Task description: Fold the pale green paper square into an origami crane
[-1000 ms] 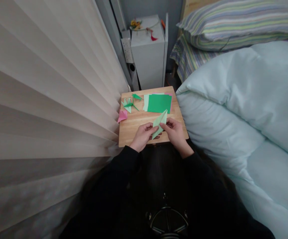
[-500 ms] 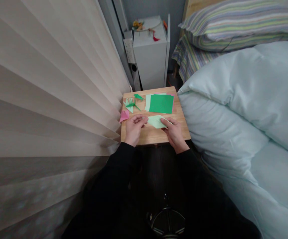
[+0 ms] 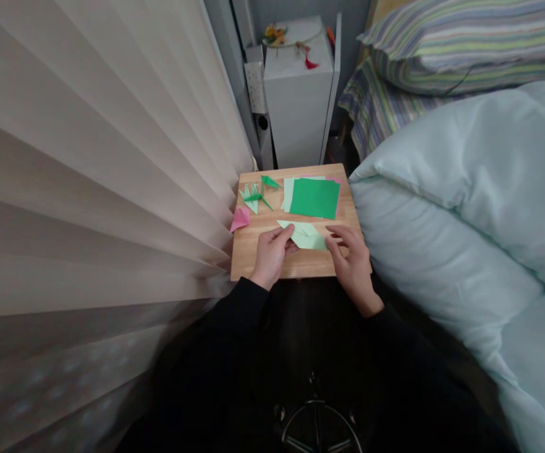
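My left hand pinches the left part of a folded pale green origami paper between thumb and fingers, just above the small wooden table. At the paper's right end is my right hand, its fingers apart and curved, with thumb and fingertips close to the edge; whether they touch it I cannot tell. Behind the hands lies a stack of square paper, a dark green sheet on top, with pale green and pink edges showing. To the left are green folded paper cranes and a pink folded piece.
A pleated curtain hangs along the left side of the table. A pale blue quilt bulges against its right edge. Behind stands a white cabinet with small ornaments on top. A striped pillow lies at the back right.
My right hand has let go of the paper's right part and its fingers have spread. My left hand has shifted its grip further onto the paper. The view has moved slightly.
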The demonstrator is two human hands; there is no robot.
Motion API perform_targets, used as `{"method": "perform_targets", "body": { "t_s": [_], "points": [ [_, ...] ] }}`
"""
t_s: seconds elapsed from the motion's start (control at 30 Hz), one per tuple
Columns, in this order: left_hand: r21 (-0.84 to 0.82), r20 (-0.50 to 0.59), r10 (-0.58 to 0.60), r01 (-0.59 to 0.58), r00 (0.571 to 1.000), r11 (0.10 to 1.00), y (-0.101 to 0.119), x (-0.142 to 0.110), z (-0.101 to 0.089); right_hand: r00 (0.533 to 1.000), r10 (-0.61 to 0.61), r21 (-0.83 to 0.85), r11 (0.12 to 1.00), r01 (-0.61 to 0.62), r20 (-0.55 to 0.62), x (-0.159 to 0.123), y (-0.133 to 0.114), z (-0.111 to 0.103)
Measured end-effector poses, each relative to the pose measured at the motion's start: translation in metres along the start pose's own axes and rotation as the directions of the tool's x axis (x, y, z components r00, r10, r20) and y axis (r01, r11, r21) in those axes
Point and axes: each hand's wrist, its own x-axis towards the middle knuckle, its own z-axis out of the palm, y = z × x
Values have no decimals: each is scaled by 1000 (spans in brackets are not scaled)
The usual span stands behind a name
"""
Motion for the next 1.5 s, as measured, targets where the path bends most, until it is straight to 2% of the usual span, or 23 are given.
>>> {"method": "perform_targets", "body": {
  "t_s": [0.03,0.1,0.17,0.23,0.4,0.63,0.73,0.87,1.07,1.33,1.5],
  "points": [
    [-9,-12,-4,3,1000,1000,-1,1,0,992,-126,-103,987,125,-2,-1,-2,-3],
    [-18,5,-19,19,1000,1000,-3,2,1,957,-279,-224,930,290,80,-3,-7,-6],
    [-17,56,-48,49,997,999,-4,1,3,921,-334,-304,873,382,199,-4,-10,-5],
    [0,99,-78,79,992,997,-4,-1,5,907,-333,-344,846,408,257,-3,-11,-3],
    [22,135,-91,88,987,996,-3,-8,7,911,-328,-314,863,397,250,-3,-9,3],
    [-98,128,-139,152,982,984,-3,-13,7,885,-370,-368,810,456,283,-3,-9,5],
    [-54,132,-142,150,981,987,-7,-13,8,875,-354,-390,793,468,331,-3,-8,4],
    [43,77,-132,129,988,991,-14,-12,8,871,-337,-402,787,469,357,-3,-7,5],
    [35,52,-93,91,994,995,-18,-12,7,872,-331,-371,807,459,360,-3,-8,4],
    [-161,53,-156,163,986,973,-15,-14,10,940,-273,-264,909,322,205,-1,-5,4],
    [-192,156,-113,143,981,971,-16,-16,12,962,-177,-156,965,211,207,3,-6,2]
  ]
}}
